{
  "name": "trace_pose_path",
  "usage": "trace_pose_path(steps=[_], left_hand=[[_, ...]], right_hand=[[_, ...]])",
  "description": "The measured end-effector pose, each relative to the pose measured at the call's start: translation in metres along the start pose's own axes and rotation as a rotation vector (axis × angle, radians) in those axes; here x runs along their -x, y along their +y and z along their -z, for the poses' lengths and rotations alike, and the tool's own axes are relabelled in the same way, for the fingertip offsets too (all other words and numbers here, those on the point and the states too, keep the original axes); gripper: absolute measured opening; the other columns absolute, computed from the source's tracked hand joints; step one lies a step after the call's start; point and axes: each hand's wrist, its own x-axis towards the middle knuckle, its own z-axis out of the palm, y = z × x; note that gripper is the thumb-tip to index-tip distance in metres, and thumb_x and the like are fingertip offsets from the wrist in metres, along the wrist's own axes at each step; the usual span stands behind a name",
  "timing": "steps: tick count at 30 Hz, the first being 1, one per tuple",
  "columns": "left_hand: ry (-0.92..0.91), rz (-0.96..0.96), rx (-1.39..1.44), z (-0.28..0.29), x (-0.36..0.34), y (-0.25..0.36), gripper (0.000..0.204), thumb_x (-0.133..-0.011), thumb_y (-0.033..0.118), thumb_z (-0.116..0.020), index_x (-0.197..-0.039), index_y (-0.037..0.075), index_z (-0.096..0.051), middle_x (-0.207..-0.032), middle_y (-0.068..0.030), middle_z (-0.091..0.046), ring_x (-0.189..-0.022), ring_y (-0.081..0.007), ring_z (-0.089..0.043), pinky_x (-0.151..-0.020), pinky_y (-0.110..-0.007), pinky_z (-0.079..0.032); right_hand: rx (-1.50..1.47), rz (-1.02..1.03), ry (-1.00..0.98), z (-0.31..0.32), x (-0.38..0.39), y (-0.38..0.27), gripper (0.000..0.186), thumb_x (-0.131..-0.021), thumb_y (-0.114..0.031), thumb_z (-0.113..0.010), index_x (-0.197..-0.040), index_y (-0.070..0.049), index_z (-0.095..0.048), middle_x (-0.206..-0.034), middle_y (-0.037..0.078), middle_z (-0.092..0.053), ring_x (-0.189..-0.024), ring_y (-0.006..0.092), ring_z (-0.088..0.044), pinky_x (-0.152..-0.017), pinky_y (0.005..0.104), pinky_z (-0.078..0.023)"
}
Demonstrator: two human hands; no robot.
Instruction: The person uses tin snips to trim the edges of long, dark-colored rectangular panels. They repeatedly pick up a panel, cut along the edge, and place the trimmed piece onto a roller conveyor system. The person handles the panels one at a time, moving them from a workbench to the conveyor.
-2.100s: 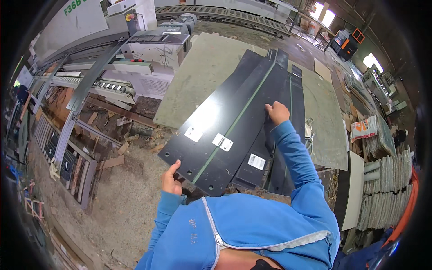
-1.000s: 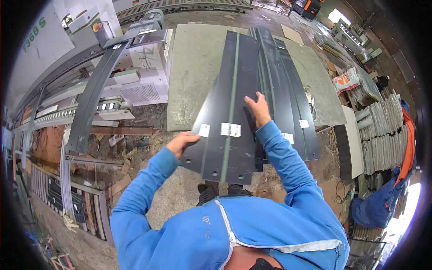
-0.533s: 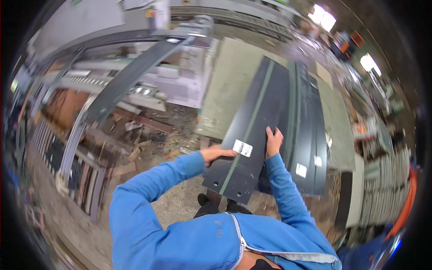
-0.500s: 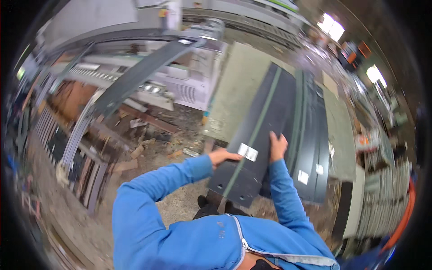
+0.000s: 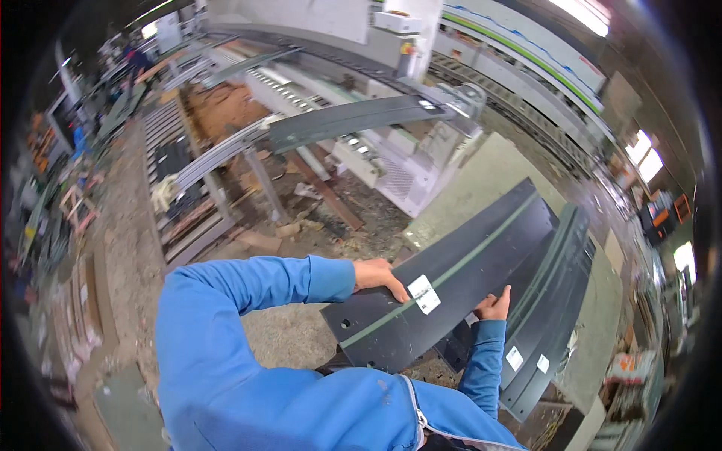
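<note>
A long dark grey panel (image 5: 459,289) with a green stripe lies slantwise before me, tilted and lifted off the stack at its near end. A white label (image 5: 423,294) is stuck on its face, and its near end has holes. My left hand (image 5: 378,279) grips the left edge, thumb on top beside the label and fingers hidden underneath. At the opposite edge, my right hand (image 5: 492,304) holds the panel with its thumb raised; its other fingers are partly hidden. Similar dark panels (image 5: 553,301) with white labels lie to the right, close to my right forearm.
A pale green board (image 5: 451,199) lies beneath the panels. Ahead on the left, another dark panel (image 5: 350,120) rests across a machine's roller frame (image 5: 218,154). Wood scraps (image 5: 301,225) litter the floor. Stacked sheets and a red-and-white bag (image 5: 630,367) stand at the right.
The held panel has swung to the left and its near end has risen away from the stack. My view has turned left, showing more of the machine. Both hands keep their grip.
</note>
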Motion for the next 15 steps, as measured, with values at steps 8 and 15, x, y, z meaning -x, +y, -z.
trace_pose_path(steps=[8, 15], left_hand=[[0.458, -0.072, -0.478, -0.028, 0.103, -0.024, 0.086, -0.058, 0.046, -0.077, -0.111, -0.014, -0.045, -0.101, -0.0257, -0.058, -0.094, -0.0323, -0.058, -0.08, -0.037, -0.045], [0.794, -0.149, -0.428, 0.0, 0.2, -0.102, 0.086, -0.062, 0.048, -0.075, -0.118, -0.009, -0.043, -0.105, -0.0277, -0.057, -0.102, -0.036, -0.056, -0.088, -0.037, -0.043]], right_hand=[[0.866, 0.683, -0.376, -0.061, 0.027, 0.096, 0.03, -0.095, -0.022, -0.043, -0.111, 0.0, -0.055, -0.098, 0.007, -0.062, -0.082, 0.0162, -0.06, -0.07, 0.0288, -0.051], [0.474, 0.269, -0.606, -0.172, 0.031, 0.193, 0.036, -0.095, -0.029, -0.043, -0.114, -0.001, -0.054, -0.098, 0.008, -0.061, -0.085, 0.0176, -0.061, -0.07, 0.0302, -0.053]])
